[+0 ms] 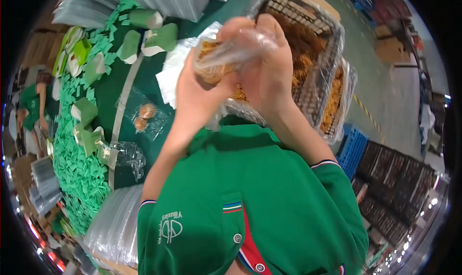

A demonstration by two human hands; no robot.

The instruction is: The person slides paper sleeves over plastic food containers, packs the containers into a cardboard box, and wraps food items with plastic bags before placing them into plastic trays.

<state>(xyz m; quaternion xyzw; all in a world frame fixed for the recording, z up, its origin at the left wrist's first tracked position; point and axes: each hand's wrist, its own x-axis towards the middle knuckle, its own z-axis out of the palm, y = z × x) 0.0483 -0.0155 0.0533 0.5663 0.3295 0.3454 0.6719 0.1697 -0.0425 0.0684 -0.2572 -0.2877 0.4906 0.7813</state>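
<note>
Between my two raised hands is a clear plastic bag [214, 65] with yellow-brown pieces inside. My left hand [202, 94] is wrapped round the bag's lower left side. On the other side my right hand [272, 58] has its fingers curled over the bag's film, partly blurred by motion. Just behind and to the right, a plastic-lined crate [332, 58] holds orange-brown shredded pieces. White sheets [168, 77] lie left of my left hand. Two round brown items [147, 111] rest on clear film on the dark green table.
Green-and-white packs [161, 39] and a long heap of green packets [79, 178] cover the left side. Stacked clear trays [118, 227] stand at the lower left, with an empty clear tray [129, 157] nearby. A co-worker [31, 101] is far left; dark crates [394, 178] are stacked right.
</note>
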